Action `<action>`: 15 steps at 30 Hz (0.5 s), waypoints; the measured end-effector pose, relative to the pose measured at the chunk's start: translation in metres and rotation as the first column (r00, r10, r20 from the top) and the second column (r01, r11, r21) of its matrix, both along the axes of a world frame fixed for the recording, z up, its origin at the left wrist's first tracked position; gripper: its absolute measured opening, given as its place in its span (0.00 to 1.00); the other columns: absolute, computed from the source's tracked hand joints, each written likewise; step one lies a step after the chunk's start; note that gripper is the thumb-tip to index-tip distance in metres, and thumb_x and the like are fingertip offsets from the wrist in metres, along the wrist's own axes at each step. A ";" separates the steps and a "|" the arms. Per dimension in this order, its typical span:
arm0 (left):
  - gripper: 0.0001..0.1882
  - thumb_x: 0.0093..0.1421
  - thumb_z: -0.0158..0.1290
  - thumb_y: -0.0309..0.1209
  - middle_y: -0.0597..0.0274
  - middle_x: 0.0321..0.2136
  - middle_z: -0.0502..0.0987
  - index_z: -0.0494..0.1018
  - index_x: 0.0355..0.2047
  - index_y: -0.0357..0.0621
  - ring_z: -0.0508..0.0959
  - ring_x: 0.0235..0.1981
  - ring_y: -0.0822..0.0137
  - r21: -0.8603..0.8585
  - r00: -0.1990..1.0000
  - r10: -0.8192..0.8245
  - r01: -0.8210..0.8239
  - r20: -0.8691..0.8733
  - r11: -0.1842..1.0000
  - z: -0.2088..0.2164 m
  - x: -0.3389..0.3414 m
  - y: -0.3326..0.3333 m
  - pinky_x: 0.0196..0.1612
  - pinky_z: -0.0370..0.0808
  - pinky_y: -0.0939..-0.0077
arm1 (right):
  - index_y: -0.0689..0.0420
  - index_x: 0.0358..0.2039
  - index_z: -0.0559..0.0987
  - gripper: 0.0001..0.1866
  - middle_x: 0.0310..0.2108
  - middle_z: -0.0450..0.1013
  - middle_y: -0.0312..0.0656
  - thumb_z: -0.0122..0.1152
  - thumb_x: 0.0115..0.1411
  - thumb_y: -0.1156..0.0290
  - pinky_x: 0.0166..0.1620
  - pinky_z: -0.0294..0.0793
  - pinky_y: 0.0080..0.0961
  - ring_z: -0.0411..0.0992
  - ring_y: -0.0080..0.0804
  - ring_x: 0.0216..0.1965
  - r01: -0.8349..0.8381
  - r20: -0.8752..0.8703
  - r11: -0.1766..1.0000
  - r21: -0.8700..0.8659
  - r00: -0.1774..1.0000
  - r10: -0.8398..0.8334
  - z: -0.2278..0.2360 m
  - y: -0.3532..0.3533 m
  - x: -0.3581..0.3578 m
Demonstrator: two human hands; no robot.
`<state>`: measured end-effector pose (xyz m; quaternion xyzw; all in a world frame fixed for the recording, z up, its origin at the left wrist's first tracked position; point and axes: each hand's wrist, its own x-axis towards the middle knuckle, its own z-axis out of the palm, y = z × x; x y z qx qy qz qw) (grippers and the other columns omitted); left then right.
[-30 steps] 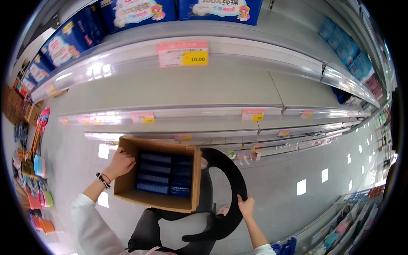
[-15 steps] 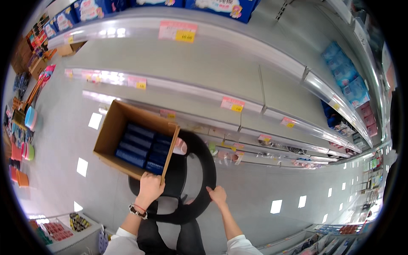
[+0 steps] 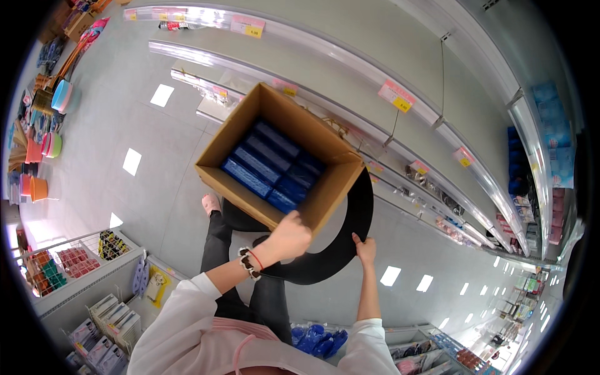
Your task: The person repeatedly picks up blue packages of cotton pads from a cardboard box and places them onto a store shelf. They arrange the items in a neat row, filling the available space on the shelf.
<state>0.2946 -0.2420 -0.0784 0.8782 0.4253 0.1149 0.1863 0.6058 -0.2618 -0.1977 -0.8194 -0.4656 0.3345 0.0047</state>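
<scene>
An open cardboard box (image 3: 334, 203) rests tilted on a black chair (image 3: 244, 219) with a ring-shaped backrest. Inside it lie several shiny blue packs (image 3: 265, 164), stacked in rows. My left hand (image 3: 287, 239) is closed on the box's near edge and wears a beaded bracelet and a red cord at the wrist. To the right, my right hand (image 3: 364, 249) grips the outer rim of the black ring-shaped backrest (image 3: 360, 203), thumb on top and fingers partly hidden.
Grey store shelves (image 3: 350, 75) with price tags run along the far side. Blue packs (image 3: 519, 162) stand at their right end. Behind me at lower left is a rack (image 3: 81, 262) of small goods. Colored tubs (image 3: 62, 97) stand on the floor at far left.
The chair and box have shifted to the right and farther up in view, and the box appears turned. My body and view have rotated; both hands keep their holds.
</scene>
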 end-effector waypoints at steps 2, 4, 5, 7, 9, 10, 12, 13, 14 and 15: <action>0.13 0.43 0.57 0.36 0.53 0.14 0.74 0.72 0.14 0.39 0.76 0.23 0.57 -0.111 1.000 0.006 -0.005 0.008 0.994 -0.002 0.016 -0.008 0.39 0.68 0.69 | 0.66 0.18 0.79 0.29 0.16 0.73 0.52 0.63 0.53 0.47 0.31 0.73 0.39 0.76 0.48 0.24 0.003 0.055 0.998 0.068 0.998 -0.007 -0.015 -0.007 0.012; 0.21 0.47 0.57 0.45 0.50 0.17 0.75 0.73 0.17 0.36 0.77 0.26 0.53 -0.313 0.998 -0.060 0.059 0.008 0.948 0.000 0.013 -0.004 0.38 0.70 0.65 | 0.67 0.18 0.79 0.28 0.16 0.74 0.53 0.63 0.52 0.48 0.31 0.73 0.38 0.77 0.48 0.25 0.038 0.082 0.991 0.128 0.995 -0.048 -0.016 -0.015 0.011; 0.26 0.50 0.56 0.51 0.48 0.20 0.77 0.74 0.19 0.34 0.78 0.27 0.50 -0.469 0.992 -0.128 0.124 0.024 0.875 0.008 0.002 0.014 0.38 0.71 0.62 | 0.68 0.21 0.79 0.28 0.19 0.74 0.55 0.63 0.52 0.49 0.34 0.74 0.39 0.77 0.51 0.28 0.071 0.082 0.985 0.159 0.993 -0.085 -0.012 -0.013 0.002; 0.43 0.52 0.48 0.67 0.39 0.38 0.77 0.74 0.41 0.31 0.77 0.42 0.46 -0.824 0.982 -0.187 0.116 0.012 0.554 0.017 -0.015 0.052 0.47 0.72 0.62 | 0.69 0.25 0.79 0.27 0.25 0.76 0.59 0.64 0.52 0.50 0.38 0.74 0.41 0.76 0.55 0.34 0.158 0.062 0.969 0.193 0.983 -0.172 -0.010 -0.015 -0.008; 0.43 0.54 0.48 0.66 0.42 0.47 0.75 0.71 0.51 0.35 0.74 0.49 0.50 -0.786 0.990 -0.116 0.135 0.080 0.603 0.010 -0.028 0.081 0.50 0.71 0.66 | 0.69 0.29 0.80 0.27 0.31 0.76 0.61 0.65 0.52 0.51 0.42 0.73 0.44 0.75 0.58 0.38 0.262 0.016 0.946 0.191 0.963 -0.270 -0.013 -0.016 -0.016; 0.39 0.56 0.47 0.63 0.44 0.46 0.75 0.71 0.50 0.36 0.75 0.48 0.49 -0.778 0.997 -0.039 0.081 0.073 0.623 -0.001 -0.032 0.097 0.49 0.71 0.65 | 0.70 0.28 0.80 0.25 0.29 0.76 0.61 0.68 0.50 0.55 0.39 0.74 0.44 0.75 0.58 0.36 0.316 0.049 0.916 0.247 0.940 -0.338 -0.010 -0.015 -0.027; 0.23 0.56 0.54 0.43 0.47 0.40 0.77 0.72 0.46 0.39 0.75 0.42 0.46 -0.517 0.985 0.167 -0.123 0.039 0.847 -0.064 -0.051 0.119 0.45 0.72 0.61 | 0.70 0.26 0.80 0.24 0.27 0.76 0.60 0.69 0.48 0.56 0.37 0.74 0.44 0.76 0.58 0.34 0.311 0.084 0.906 0.286 0.934 -0.347 0.002 -0.006 -0.039; 0.21 0.52 0.55 0.34 0.50 0.43 0.75 0.71 0.47 0.43 0.74 0.44 0.49 -0.270 0.947 0.186 -0.257 -0.261 0.928 -0.074 -0.053 0.127 0.46 0.72 0.60 | 0.70 0.25 0.80 0.24 0.26 0.76 0.60 0.70 0.48 0.56 0.36 0.74 0.44 0.76 0.58 0.33 0.323 0.103 0.897 0.301 0.924 -0.367 0.002 -0.007 -0.042; 0.22 0.50 0.56 0.32 0.54 0.46 0.72 0.71 0.48 0.46 0.72 0.48 0.54 -0.171 0.866 0.153 -0.262 -0.476 0.950 -0.089 -0.058 0.135 0.48 0.70 0.58 | 0.70 0.25 0.80 0.23 0.25 0.76 0.60 0.70 0.47 0.57 0.35 0.74 0.44 0.76 0.58 0.32 0.322 0.084 0.891 0.320 0.927 -0.365 0.000 -0.009 -0.042; 0.22 0.50 0.57 0.31 0.58 0.47 0.71 0.71 0.48 0.48 0.70 0.51 0.58 -0.119 0.768 0.148 -0.280 -0.623 0.953 -0.119 -0.066 0.138 0.49 0.68 0.57 | 0.70 0.24 0.80 0.23 0.24 0.76 0.60 0.70 0.47 0.58 0.34 0.74 0.44 0.76 0.58 0.31 0.317 0.064 0.885 0.340 0.931 -0.358 -0.001 -0.008 -0.039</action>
